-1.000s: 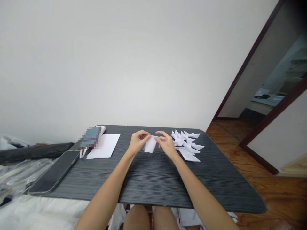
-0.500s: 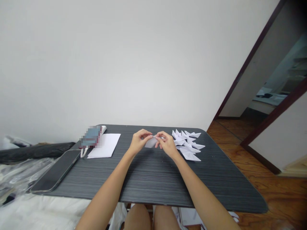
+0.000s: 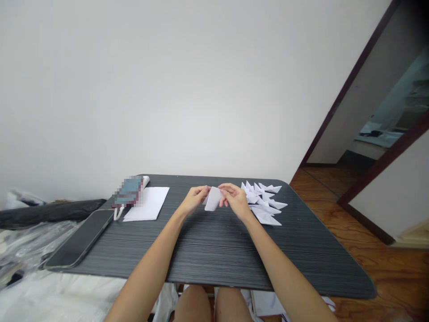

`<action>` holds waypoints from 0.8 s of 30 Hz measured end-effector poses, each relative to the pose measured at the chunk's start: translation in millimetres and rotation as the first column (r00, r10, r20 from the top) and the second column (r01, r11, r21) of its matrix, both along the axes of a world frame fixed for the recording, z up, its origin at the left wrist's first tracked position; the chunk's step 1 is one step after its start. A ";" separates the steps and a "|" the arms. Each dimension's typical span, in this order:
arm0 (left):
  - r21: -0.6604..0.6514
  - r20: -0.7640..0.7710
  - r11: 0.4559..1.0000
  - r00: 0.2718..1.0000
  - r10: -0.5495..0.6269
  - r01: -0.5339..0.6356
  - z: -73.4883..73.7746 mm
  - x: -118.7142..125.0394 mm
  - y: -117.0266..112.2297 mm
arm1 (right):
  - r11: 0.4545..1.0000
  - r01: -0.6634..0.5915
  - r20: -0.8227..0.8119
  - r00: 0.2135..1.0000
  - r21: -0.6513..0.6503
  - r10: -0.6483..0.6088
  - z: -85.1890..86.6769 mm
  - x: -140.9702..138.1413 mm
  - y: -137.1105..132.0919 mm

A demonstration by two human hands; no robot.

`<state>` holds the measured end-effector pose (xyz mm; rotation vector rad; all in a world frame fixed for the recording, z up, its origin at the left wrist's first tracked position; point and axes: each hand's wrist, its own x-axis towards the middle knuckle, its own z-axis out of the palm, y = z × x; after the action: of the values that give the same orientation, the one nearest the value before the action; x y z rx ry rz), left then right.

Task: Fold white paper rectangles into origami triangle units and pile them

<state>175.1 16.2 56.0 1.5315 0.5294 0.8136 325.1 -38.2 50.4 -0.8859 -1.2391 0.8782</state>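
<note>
A small white folded paper (image 3: 213, 199) is held up just above the dark table (image 3: 208, 250), near its far middle. My left hand (image 3: 194, 199) pinches the paper's left edge with closed fingers. My right hand (image 3: 236, 200) grips its right side, fingers curled over the top. To the right of my right hand lies a pile of several white folded paper shapes (image 3: 264, 203) with pointed tips.
A flat white sheet (image 3: 147, 204) lies at the far left of the table, next to a blurred-out object (image 3: 128, 191). A dark phone (image 3: 80, 239) rests on the table's left edge. Wooden floor and an open doorway (image 3: 378, 134) are on the right.
The paper went from a hanging flap to nearly edge-on half a second ago, and now shows as a flap again, tilted. Both hands stayed in place over the far middle of the table.
</note>
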 end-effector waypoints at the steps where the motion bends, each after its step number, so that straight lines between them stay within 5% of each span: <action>1: -0.081 0.024 0.996 0.999 -0.041 0.043 -2.0 1.6 -1.9 | 1.000 -0.001 -0.023 1.000 -0.010 0.000 -1.8 0.7 1.2; 4: -0.234 0.078 0.954 0.981 -0.177 0.190 -7.8 6.2 -7.5 | 0.999 -0.010 -0.095 0.995 -0.046 0.005 -8.7 1.5 5.1; 7: -0.237 0.100 0.944 0.972 -0.211 0.229 -13.9 8.8 -7.3 | 0.997 -0.035 -0.166 0.986 -0.075 0.022 -16.0 -0.9 9.3; 13: -0.111 0.068 0.992 0.995 0.074 -0.066 -29.8 6.2 13.4 | 0.985 -0.109 -0.318 0.946 -0.136 0.061 -26.9 -8.5 18.1; 19: -0.013 0.010 0.941 0.941 0.338 -0.337 -37.5 4.0 28.0 | 0.974 -0.131 -0.283 0.956 -0.184 0.075 -32.2 -9.8 23.0; 24: 0.012 0.050 0.957 0.956 0.290 -0.291 -34.7 6.6 26.2 | 0.973 -0.046 -0.193 0.981 -0.225 0.002 -36.0 -3.5 27.0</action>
<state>181.7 42.4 21.3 1.4663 0.7246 1.0812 321.6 -11.1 14.4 -0.9457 -0.9968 1.1156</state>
